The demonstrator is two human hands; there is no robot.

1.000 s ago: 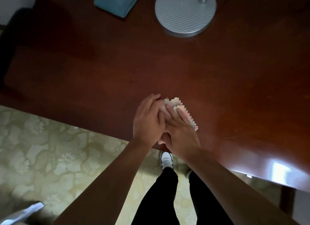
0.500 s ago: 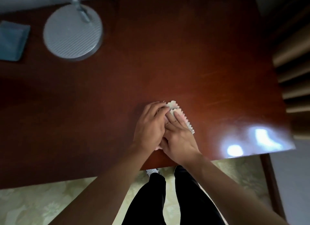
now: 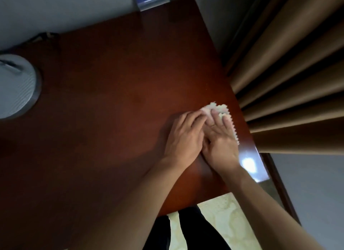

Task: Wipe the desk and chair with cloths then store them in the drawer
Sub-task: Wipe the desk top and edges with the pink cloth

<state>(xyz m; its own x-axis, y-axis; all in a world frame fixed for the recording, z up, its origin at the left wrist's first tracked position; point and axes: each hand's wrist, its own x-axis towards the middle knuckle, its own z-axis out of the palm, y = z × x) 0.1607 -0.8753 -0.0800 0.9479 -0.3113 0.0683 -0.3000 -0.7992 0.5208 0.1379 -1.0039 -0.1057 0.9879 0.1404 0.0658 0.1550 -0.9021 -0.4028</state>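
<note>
Two flat hands press one pale cloth (image 3: 224,113) onto the dark desk (image 3: 111,100), hard by its right edge beside the curtain (image 3: 290,82); left hand (image 3: 184,138) and right hand (image 3: 220,140) lie fingers straight. Another push rightward could slide it off the edge.

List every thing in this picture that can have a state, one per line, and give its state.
left hand: flat, pressing the cloth
right hand: flat, pressing the cloth
cloth: bunched under both hands, near the desk's right edge
desk: glossy
curtain: hanging in folds
</note>
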